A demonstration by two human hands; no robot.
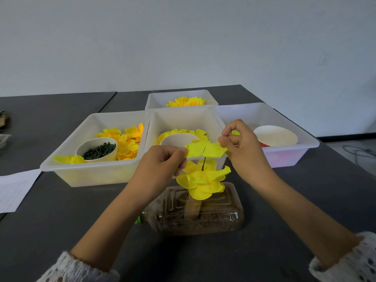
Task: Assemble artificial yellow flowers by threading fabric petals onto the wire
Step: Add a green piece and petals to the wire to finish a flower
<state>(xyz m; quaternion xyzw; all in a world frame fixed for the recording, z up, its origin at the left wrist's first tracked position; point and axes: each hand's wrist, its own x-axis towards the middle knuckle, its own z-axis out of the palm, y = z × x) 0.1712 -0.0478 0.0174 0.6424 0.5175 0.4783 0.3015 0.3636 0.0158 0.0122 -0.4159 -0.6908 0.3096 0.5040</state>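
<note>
A flat yellow fabric petal (205, 150) is stretched level between my two hands over a thin dark wire (203, 164). My left hand (162, 161) pinches its left edge, my right hand (242, 147) pinches its right edge. The wire's tip pokes through the petal's middle. Below, several yellow petals (201, 181) sit stacked on the wire as a half-built flower. The wire stands in a clear plastic bottle (195, 210) lying on its side, partly filled with brown grit.
Clear bins stand behind: the left bin (85, 169) holds loose petals and a cup of dark green pieces (97, 149); the middle bin (183, 117) petals and a cup; the right bin (295, 153) a red-and-white cup; the far bin (181, 96) finished flowers. Paper (14, 190) lies left.
</note>
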